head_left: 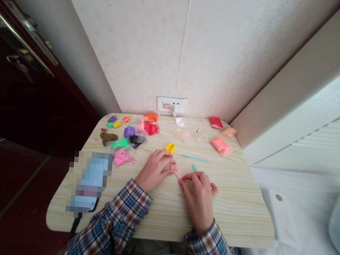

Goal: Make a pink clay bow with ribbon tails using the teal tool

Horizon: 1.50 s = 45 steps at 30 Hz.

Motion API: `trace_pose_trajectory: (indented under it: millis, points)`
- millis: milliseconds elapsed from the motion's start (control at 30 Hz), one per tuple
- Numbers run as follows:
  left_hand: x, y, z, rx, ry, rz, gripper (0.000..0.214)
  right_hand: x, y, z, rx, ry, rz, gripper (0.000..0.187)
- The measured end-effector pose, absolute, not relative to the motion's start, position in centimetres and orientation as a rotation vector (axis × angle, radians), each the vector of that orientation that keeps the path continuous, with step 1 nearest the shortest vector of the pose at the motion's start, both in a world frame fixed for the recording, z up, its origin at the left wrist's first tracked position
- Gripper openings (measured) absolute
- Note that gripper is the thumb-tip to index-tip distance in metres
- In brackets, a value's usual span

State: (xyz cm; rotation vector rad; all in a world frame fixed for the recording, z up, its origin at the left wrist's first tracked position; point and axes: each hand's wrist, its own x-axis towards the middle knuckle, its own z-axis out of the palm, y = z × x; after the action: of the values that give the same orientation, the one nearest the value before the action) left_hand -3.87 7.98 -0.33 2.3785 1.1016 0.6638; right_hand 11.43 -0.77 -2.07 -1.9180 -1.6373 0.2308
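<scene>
A small pink piece of modelling clay (174, 168), pinched in at its middle, lies on the table at the fingertips of my left hand (155, 169). The thumb and a curved finger steady it from the left. From its lower side a thin pink clay strand (177, 176) runs to my right hand (199, 193). That hand pinches the strand's other end between thumb and forefinger. A light-blue modelling tool (194, 168) shows partly under the right hand. Beyond the fingers are a yellow clay lump (170, 148) and a slim blue tool (196, 158).
Several clay packets, including a pink packet (123, 156), sit left of the hands. Brown clay coils (108, 138) and small fruit shapes stand farther left. A blurred-out phone (90, 184) lies front left. A salmon packet (221, 145) lies at the right. A wall socket (171, 104) is behind.
</scene>
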Motion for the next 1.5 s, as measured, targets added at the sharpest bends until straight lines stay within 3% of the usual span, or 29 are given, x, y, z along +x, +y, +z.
trace_pose_trajectory:
  millis: [433,833,1233,1500]
  points:
    - [-3.3,7.8,-0.1,2.374,1.095,0.709,0.007,11.7,-0.6,-1.7,-1.919,-1.614,0.245,0.020]
    - [-3.2,7.5,-0.1,2.358,1.113,0.714,0.008,14.0,-1.3,-1.7,-1.926,-1.556,0.237,0.021]
    - [-6.9,5.6,0.8,2.357,1.222,0.941,0.010,16.2,-1.7,-2.3,-2.046,-1.525,0.164,0.029]
    - [-7.3,4.5,-0.3,2.388,1.236,0.754,0.010,17.3,-1.7,-2.5,-2.032,-1.513,0.180,0.033]
